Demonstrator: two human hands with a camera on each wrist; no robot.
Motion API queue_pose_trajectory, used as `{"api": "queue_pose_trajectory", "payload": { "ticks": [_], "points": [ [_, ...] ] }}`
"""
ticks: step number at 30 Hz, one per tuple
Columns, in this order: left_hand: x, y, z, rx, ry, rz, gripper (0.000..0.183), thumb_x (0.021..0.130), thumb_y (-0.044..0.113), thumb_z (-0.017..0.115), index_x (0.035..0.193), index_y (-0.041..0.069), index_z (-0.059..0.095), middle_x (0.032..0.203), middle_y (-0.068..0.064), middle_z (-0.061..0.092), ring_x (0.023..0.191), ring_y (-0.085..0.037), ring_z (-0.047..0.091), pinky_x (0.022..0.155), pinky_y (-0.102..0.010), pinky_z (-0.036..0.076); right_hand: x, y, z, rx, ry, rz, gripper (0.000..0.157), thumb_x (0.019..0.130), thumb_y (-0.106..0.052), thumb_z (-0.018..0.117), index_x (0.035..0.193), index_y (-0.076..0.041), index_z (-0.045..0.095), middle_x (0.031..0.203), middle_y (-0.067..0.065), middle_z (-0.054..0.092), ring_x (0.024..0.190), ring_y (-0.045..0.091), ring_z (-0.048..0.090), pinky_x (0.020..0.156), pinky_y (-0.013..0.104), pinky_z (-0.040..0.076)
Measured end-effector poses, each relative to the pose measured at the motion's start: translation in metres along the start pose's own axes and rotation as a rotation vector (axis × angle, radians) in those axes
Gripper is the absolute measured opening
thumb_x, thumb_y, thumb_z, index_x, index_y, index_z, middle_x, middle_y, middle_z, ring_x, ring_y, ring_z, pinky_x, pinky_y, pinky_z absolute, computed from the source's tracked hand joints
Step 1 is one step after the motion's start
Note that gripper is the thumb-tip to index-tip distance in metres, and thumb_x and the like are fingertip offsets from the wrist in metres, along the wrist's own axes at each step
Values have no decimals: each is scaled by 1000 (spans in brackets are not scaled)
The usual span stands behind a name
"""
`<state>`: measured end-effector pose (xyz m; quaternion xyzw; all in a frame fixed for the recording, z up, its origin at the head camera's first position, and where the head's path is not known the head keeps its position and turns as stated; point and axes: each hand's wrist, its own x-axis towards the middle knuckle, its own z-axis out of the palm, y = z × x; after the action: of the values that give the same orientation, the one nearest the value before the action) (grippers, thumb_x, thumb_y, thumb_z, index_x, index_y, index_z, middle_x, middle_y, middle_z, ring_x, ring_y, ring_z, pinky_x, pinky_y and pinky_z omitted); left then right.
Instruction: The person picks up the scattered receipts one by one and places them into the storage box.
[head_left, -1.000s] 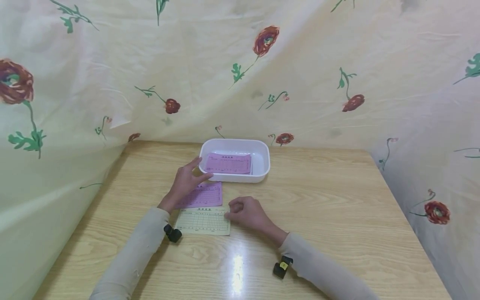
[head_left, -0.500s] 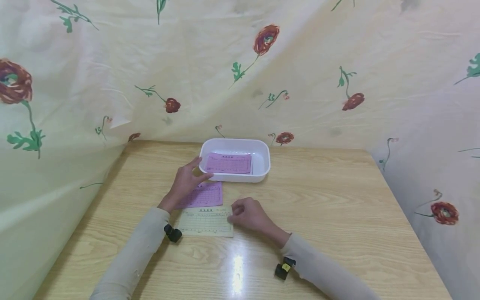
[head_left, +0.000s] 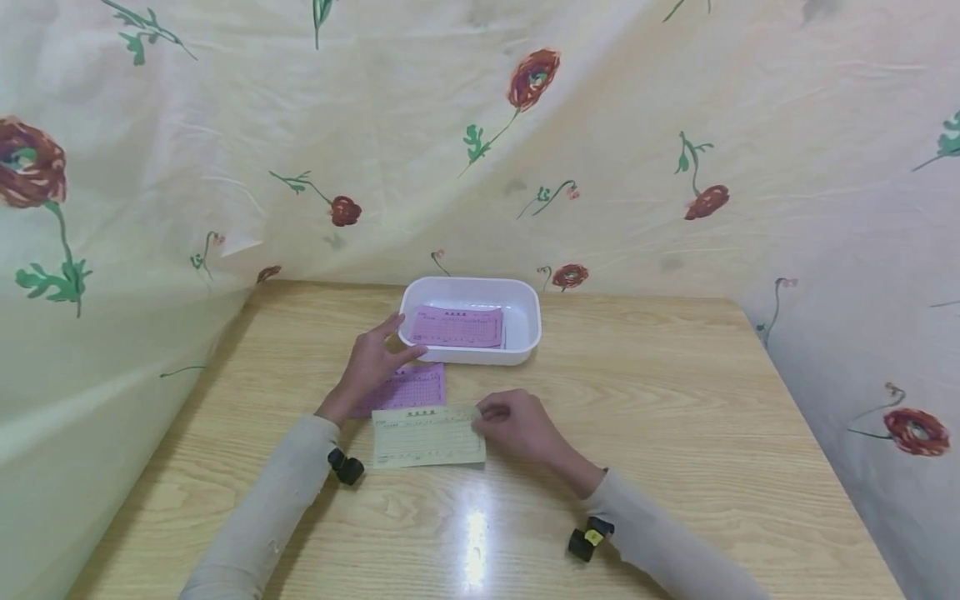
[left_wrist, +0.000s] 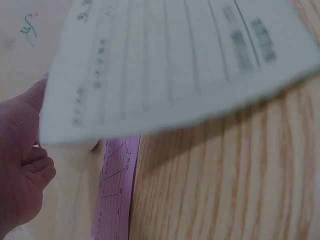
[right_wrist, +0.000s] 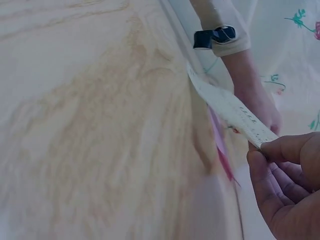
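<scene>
My right hand pinches a pale yellow printed form slip by its right edge, between thumb and fingertip. The slip is lifted off the table, and its blurred printed face fills the upper left wrist view. Behind it lies a purple form slip, partly hidden by my left wrist and the yellow slip. My left hand holds the left front corner of a white plastic tub, thumb along the front and fingers at the left side. Inside the tub rest purple slips.
The tub stands at the back of a wooden table, close to a flowered cloth that hangs behind and at both sides. A light reflection shows on the tabletop near the front.
My right hand has drawn the yellow slip to the right and raised it off the table. My left hand and the tub have stayed in place.
</scene>
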<state>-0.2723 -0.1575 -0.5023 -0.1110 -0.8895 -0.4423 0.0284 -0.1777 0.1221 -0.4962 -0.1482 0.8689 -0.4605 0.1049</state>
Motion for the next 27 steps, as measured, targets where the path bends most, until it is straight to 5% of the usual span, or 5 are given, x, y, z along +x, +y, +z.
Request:
{"api": "queue_pose_trajectory", "payload": {
  "ticks": [12, 21, 24, 27],
  "points": [
    [-1, -1, -1, -14, -1, 15, 88, 87, 51, 77, 151, 1, 44, 161, -19, 35, 150, -35, 33, 125, -49, 27, -11, -8, -42, 94, 61, 25, 27, 92, -16, 76, 113, 1, 73, 97, 8, 77, 87, 18, 74, 75, 29, 64],
    [0, -1, 1, -6, 4, 17, 88, 86, 45, 80, 152, 0, 43, 161, -23, 34, 150, -41, 32, 124, -54, 25, -6, -19, -66, 196, 114, 9, 22, 93, -13, 75, 108, 3, 73, 95, 14, 77, 78, 20, 74, 78, 42, 65],
    [1, -1, 1, 13, 20, 5, 80, 88, 31, 82, 152, 1, 44, 160, -24, 36, 114, -40, 65, 109, -50, 49, -1, -23, -72, 229, 142, -4, 21, 93, -11, 75, 107, 4, 73, 97, 15, 77, 80, 20, 74, 77, 38, 65],
    [1, 0, 1, 29, 27, -2, 72, 89, 16, 79, 151, 1, 45, 158, -24, 38, 62, -31, 59, 68, -35, 59, 6, -26, -78, 260, 165, -13, 23, 94, -11, 74, 109, 6, 72, 99, 17, 76, 82, 19, 74, 76, 32, 65]
  ]
}}
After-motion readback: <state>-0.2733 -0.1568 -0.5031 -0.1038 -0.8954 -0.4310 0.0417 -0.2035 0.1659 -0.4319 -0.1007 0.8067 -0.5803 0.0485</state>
